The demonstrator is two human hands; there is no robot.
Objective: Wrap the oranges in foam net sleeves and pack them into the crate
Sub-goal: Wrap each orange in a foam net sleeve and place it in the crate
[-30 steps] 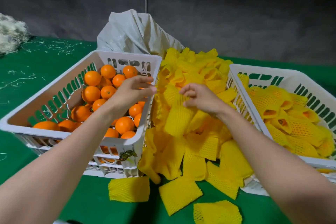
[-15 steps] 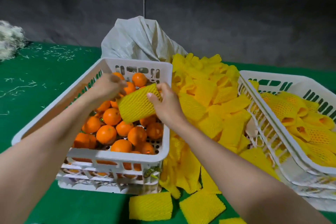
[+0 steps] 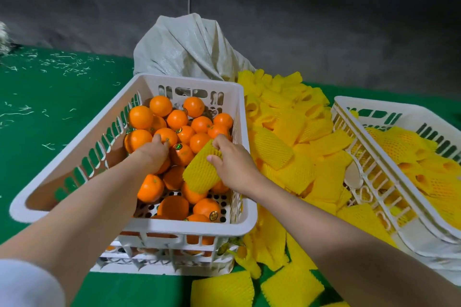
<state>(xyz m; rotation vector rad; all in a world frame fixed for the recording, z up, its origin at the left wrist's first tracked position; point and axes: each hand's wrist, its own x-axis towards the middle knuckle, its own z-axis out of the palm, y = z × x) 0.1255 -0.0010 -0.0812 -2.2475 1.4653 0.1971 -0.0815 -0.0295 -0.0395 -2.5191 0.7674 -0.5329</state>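
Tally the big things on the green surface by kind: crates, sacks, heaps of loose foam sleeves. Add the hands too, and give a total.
White crates: 2, one of bare oranges, one of wrapped fruit
Grey sack: 1
Heap of loose yellow sleeves: 1
Hands: 2, left hand on the oranges, right hand holding a sleeve
Total: 6

Oranges (image 3: 179, 147): bare, glossy, some stickered, heaped in the white crate (image 3: 74, 157); one lies under the left fingers (image 3: 159, 139).
Foam net sleeve (image 3: 199, 174): yellow mesh tube, pinched at its top by the right fingers (image 3: 214, 157), hanging tilted over the fruit.
Loose sleeves (image 3: 294, 147): piled right of the right fingers.
Packed crate (image 3: 389, 187): far right, holding wrapped oranges (image 3: 409, 147).
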